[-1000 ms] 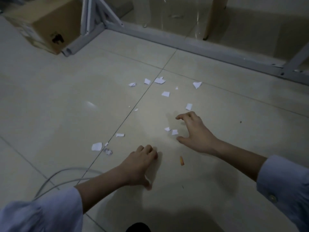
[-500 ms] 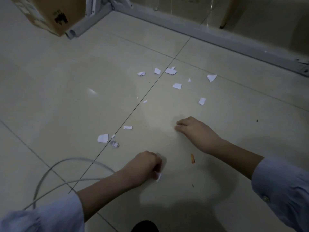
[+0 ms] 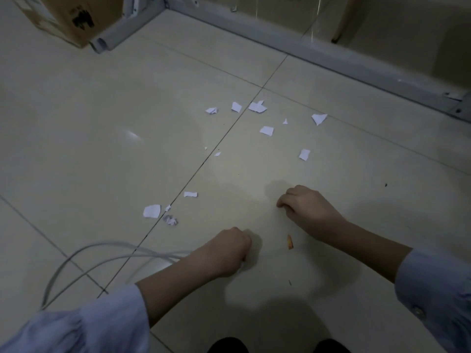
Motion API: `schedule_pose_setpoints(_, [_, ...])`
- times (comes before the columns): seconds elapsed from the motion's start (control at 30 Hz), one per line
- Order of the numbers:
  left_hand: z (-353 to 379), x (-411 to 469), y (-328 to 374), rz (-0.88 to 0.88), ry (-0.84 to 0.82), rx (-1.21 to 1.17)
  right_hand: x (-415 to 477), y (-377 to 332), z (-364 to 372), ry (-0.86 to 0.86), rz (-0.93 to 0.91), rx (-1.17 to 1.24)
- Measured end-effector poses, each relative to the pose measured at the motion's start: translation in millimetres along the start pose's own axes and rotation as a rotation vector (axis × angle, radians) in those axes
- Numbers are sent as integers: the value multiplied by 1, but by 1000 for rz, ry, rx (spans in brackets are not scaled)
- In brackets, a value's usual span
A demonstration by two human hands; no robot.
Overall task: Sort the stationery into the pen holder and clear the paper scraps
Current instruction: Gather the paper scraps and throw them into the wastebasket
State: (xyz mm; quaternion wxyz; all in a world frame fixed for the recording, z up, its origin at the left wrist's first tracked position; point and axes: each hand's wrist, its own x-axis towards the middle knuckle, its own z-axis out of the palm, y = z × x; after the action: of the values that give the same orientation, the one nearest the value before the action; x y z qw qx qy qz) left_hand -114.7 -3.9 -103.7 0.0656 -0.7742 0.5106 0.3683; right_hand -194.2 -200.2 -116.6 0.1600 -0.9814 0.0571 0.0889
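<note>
**Paper bits lay ahead of both hands on the floor**

The person's right hand [image 3: 308, 210] was down on the tiled floor [image 3: 102, 138], with its fingers [image 3: 285, 200] curled in and pressed together. I could not tell if a scrap was under them. The left hand [image 3: 229, 250] was balled into a fist close by, and a tiny white edge showed under it, maybe a scrap held inside.

The closest loose paper scraps [image 3: 304, 154] lay ahead of the right hand, farther from the person. The right hand was nearer to that one. More scraps lay even farther out, near the tile line: a square one [image 3: 266, 130], a torn one [image 3: 319, 119] and a bigger one [image 3: 257, 107].

Off to the left lay a wide scrap [image 3: 152, 211], a crumpled bit [image 3: 170, 220] just beside it, and a thin strip [image 3: 190, 194]. The left hand was nearer to these.

A small orange bit [image 3: 290, 242] lay between the two hands, its long side pointing away from the person.

No pen holder or bin was in view. A cardboard box [image 3: 76, 16] stood far off, and I could not see inside it. A grey cable [image 3: 84, 256] curled by the left arm.
</note>
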Motion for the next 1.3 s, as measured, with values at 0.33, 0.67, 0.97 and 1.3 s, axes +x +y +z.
schedule_pose_setpoints(0.33, [-31, -20, -53, -233, 524, -514, 39, -42, -19, 131, 154, 505])
schedule_pose_setpoints(0.67, [-13, -65, -108, -521, 747, -637, 98, -114, -7, 5, 2, 547])
schedule_pose_setpoints(0.97, [0, -65, -126, -438, 657, -485, 137, -134, 23, -41, -288, 107])
schedule_pose_setpoints(1.3, [24, -59, -128, -348, 809, -321, 116, -122, 41, 9, -511, -70])
